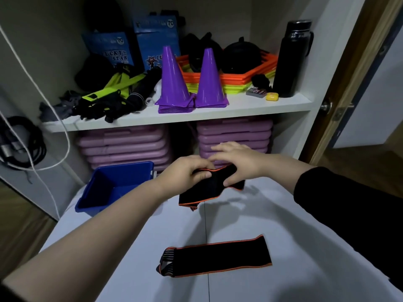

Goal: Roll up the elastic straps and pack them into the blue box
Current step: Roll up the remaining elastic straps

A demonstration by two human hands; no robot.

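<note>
A black elastic strap with orange edges [202, 192] is held above the white table [250, 214], partly bunched, its loose end drooping toward the surface. My left hand [187, 173] grips its left side, thumb on top. My right hand [237, 162] pinches its right side, fingers spread over it. A second black and orange strap [216, 256] lies flat on the table nearer to me, untouched. The blue box [122, 171] stands open at the table's far left corner, left of my left hand; its inside looks dark and bare.
A shelf [174, 114] beyond the table carries two stacks of purple cones [174, 83], orange and yellow hexagon rings [239, 77], a black bottle [290, 59] and black gear. Stacked purple pads [124, 147] sit under it. A white cord [54, 118] hangs at left. A door [349, 83] stands at right.
</note>
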